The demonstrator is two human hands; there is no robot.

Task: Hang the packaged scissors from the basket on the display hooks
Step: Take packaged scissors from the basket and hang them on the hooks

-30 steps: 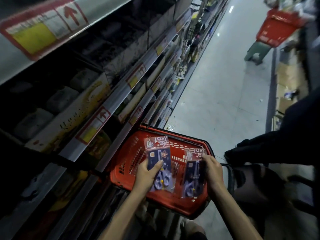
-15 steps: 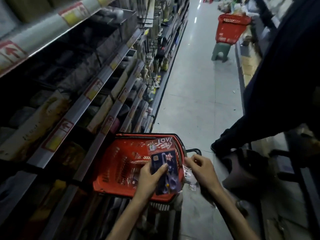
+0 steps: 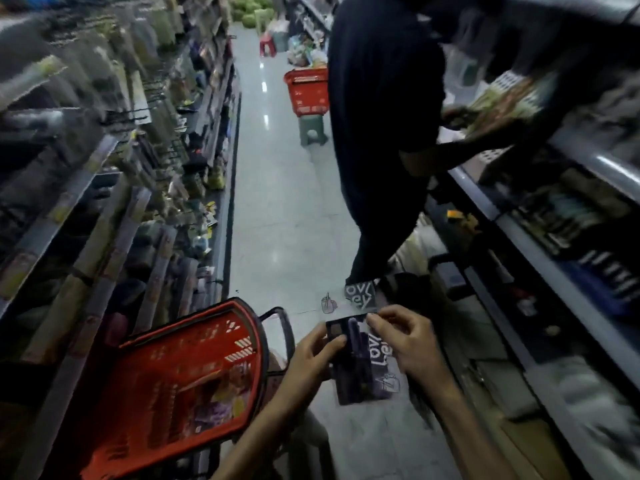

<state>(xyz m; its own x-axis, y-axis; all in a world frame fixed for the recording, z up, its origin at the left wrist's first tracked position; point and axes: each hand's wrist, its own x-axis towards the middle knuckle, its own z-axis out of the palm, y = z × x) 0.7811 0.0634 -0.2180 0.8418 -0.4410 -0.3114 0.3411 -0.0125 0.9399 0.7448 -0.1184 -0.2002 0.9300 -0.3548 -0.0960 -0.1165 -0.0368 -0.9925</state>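
Note:
Both of my hands hold packaged scissors [image 3: 356, 362], dark blue cards in clear plastic, over the aisle floor to the right of the red basket [image 3: 166, 393]. My left hand [image 3: 311, 358] grips the left edge of the packs with the thumb on top. My right hand [image 3: 408, 344] pinches the top right of them. The basket sits at lower left with more packaged goods inside. Display hooks [image 3: 156, 95] with hanging goods line the blurred shelving at left.
A person in dark clothes [image 3: 381, 133] stands close ahead on the right, reaching into the right shelving [image 3: 554, 237]. A second red basket [image 3: 306, 91] rests on a green stool [image 3: 311, 129] farther down the aisle. Shelves run along both sides.
My view has swung up and right from the left shelves to the aisle. Both hands have moved right, off the basket, and now hold the scissor packs together over the floor.

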